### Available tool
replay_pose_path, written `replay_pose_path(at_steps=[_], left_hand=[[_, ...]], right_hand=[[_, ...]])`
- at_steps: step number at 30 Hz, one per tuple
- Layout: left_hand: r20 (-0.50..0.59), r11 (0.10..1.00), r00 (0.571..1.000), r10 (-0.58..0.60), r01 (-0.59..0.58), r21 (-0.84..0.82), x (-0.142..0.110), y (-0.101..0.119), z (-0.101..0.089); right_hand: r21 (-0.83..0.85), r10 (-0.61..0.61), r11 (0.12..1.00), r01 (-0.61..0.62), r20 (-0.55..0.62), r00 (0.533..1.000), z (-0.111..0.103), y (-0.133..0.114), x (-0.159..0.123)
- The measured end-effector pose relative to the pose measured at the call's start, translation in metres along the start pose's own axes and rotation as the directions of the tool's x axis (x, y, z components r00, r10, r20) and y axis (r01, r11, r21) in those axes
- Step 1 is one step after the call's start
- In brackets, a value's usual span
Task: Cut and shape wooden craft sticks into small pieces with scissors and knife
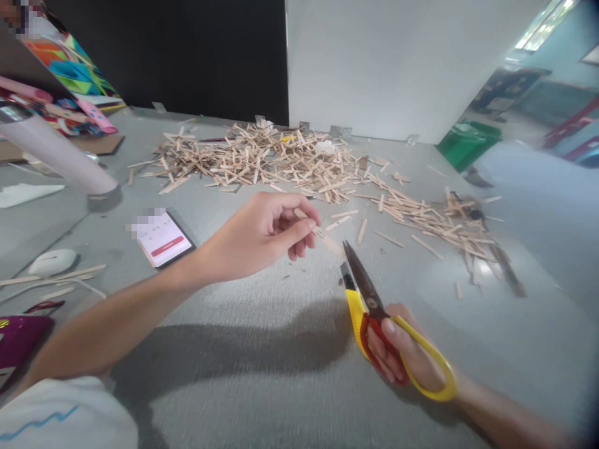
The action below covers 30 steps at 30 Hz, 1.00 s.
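Observation:
Near the middle of the head view, my left hand (262, 240) pinches a small flat wooden stick (319, 232) between thumb and fingers; part of it is hidden by them. Lower right, my right hand (414, 352) grips scissors (367, 287) with yellow and red handles. Their dark blades look closed or nearly so, point up and left, and stay apart from the stick. A yellow utility knife (355, 312) lies beside the scissors, its lower part hidden behind them and the hand. Several loose sticks (340, 220) lie just past my left fingertips.
A large heap of wooden sticks (262, 159) runs along the back below a black and white panel (374, 68). More sticks (435, 218) spread right. At left are a phone (166, 240), a white mouse (52, 262) and a pale cylindrical bottle (58, 153). A green bin (468, 143) stands beyond.

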<state>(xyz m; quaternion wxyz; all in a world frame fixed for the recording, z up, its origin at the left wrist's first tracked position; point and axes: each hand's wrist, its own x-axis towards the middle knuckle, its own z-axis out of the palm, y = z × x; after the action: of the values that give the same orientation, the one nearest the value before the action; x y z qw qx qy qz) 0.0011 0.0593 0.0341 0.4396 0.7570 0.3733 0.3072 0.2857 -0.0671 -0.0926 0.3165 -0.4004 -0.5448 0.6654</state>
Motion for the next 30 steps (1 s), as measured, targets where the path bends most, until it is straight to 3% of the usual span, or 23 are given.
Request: replay_pose_path(at_steps=[5, 12, 30], left_hand=[[0.096, 0.999, 0.995, 0.027, -0.029, 0.017, -0.004, 0.002, -0.001], [0.189, 0.983, 0.976, 0.111, -0.136, 0.124, -0.009, 0.001, -0.003], [0.230, 0.941, 0.963, 0.143, -0.204, 0.270, -0.008, 0.000, 0.004]], right_hand=[[-0.088, -0.001, 0.996, 0.004, 0.032, 0.999, 0.000, -0.002, -0.008], [-0.244, -0.046, 0.968, 0.059, 0.061, 0.997, 0.004, -0.026, -0.010], [-0.187, 0.086, 0.979, -0.078, 0.036, 0.996, 0.004, -0.011, -0.008]])
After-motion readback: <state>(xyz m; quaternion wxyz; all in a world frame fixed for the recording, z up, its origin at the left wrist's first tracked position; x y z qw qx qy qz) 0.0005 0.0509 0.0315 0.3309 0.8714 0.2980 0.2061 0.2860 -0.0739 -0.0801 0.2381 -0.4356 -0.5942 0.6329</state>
